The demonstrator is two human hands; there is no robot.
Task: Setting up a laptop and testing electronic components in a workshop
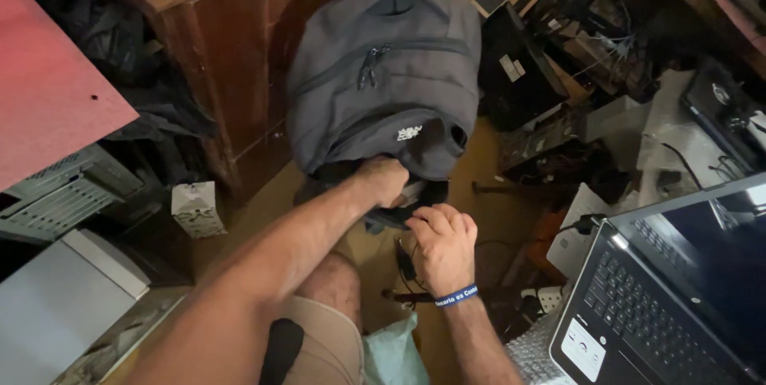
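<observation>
A grey fabric backpack with a dark zip across its front [383, 74] stands on the floor, leaning back against the side of a dark reddish-brown wooden cabinet [231, 58]. The person's left hand [383, 179] is at the bag's lower opening, fingers curled and tucked into the dark gap there; it looks closed on the edge of the fabric, though the fingertips are hidden inside. The right hand [443, 243], with a blue rubber wristband [456, 297] around the wrist, sits just below and beside the left one, knuckles bent, pinching the dark lower rim of the bag. A thin black cord [404, 261] hangs down just beside this hand; I cannot tell whether the hand holds it. To the right, an open black laptop with a dark screen [662, 297] rests near the person's knee, and beyond it lies a heap of dark electronic parts and cables [574, 50]. On the left, a small white patterned carton [197, 208] stands on the floor, near a pale grey metal case [64, 297] and under a red board [48, 82].
</observation>
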